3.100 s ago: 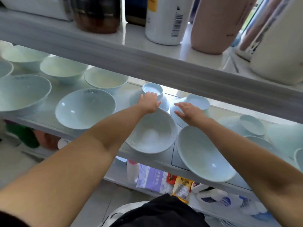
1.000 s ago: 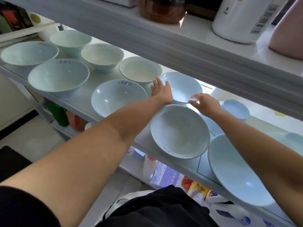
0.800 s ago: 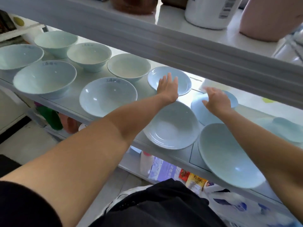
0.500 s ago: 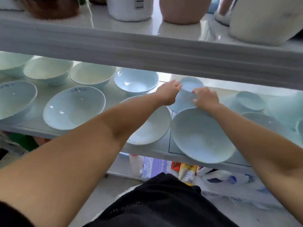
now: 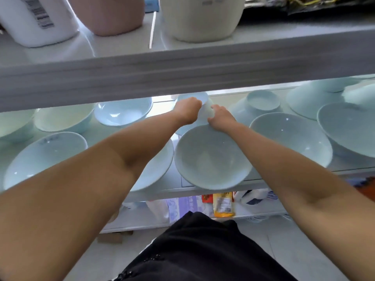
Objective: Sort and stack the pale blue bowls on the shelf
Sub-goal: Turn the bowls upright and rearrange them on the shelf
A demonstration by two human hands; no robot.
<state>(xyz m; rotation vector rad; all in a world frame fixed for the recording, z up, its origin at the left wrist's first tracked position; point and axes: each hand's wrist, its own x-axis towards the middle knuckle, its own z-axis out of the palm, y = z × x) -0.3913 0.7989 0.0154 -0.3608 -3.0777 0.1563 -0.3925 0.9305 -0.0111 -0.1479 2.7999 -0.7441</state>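
Note:
Several pale blue bowls stand on the white shelf (image 5: pixel 176 189). Both hands reach to the back middle of it. My left hand (image 5: pixel 187 111) and my right hand (image 5: pixel 220 118) are closed on the two sides of a small pale blue bowl (image 5: pixel 206 107), which is tilted between them; what it rests on is hidden. Just in front lies a wide bowl (image 5: pixel 209 159) at the shelf's front edge. My left forearm covers part of another wide bowl (image 5: pixel 156 167). A medium bowl (image 5: pixel 123 113) stands to the left of my hands.
An upper shelf board (image 5: pixel 182 72) hangs low over the bowls, carrying a white bottle (image 5: pixel 38 19), a pink container (image 5: pixel 109 13) and a cream pot (image 5: pixel 203 17). More bowls fill the right (image 5: pixel 288 136) and left (image 5: pixel 44 155) ends. Packets (image 5: pixel 223 203) lie on the shelf below.
The view has swung right. Both hands have closed in from the sides onto the small bowl at the back and tilted it; earlier they lay spread apart on other bowls.

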